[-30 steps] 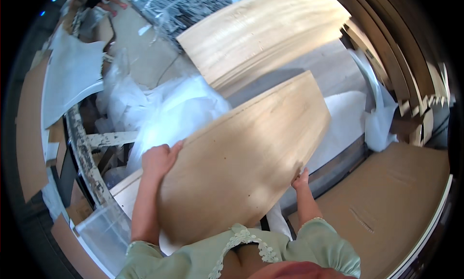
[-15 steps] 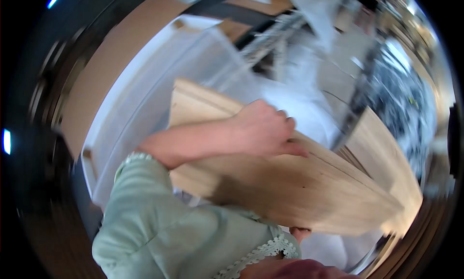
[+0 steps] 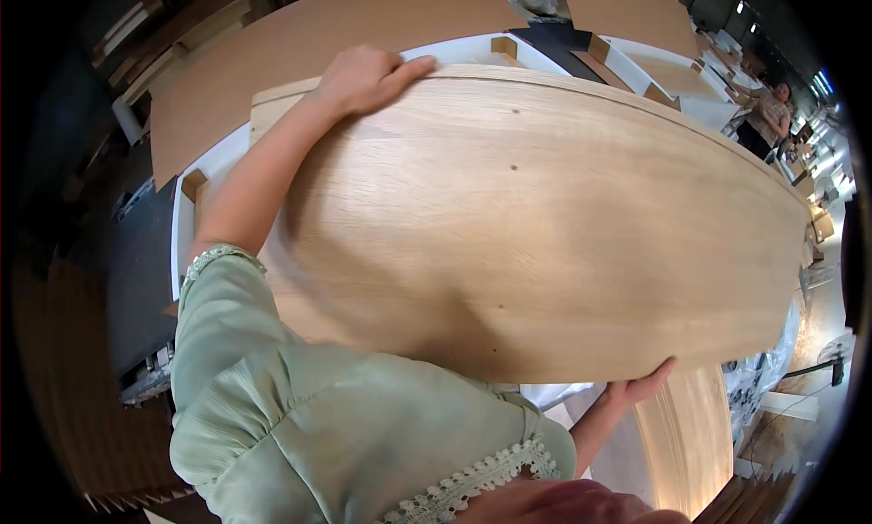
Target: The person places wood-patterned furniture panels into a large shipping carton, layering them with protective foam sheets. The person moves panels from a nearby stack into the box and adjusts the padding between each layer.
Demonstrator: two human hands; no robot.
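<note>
A wide pale wooden panel (image 3: 545, 224) with a grooved far edge lies across the middle, its broad face toward me. My left hand (image 3: 368, 81) is closed over its far edge near the left end, thumb on the rim. At the near edge, toward the right, my right hand (image 3: 640, 385) grips the panel from below, its fingers partly hidden. Under the panel is an open white carton (image 3: 186, 233), with brown corner pieces showing at its corners. The panel covers most of the carton's inside.
A brown cardboard sheet (image 3: 345, 24) extends behind the carton. Dark table surface (image 3: 141, 279) shows at left. More wooden panels (image 3: 695, 424) stand at lower right, near clear plastic wrapping (image 3: 754, 379). Another white carton (image 3: 672, 70) and a person (image 3: 767, 120) are at far right.
The panel has swung left from the stack at right and turned its broad face up over the carton. My left hand has moved up and left with its edge.
</note>
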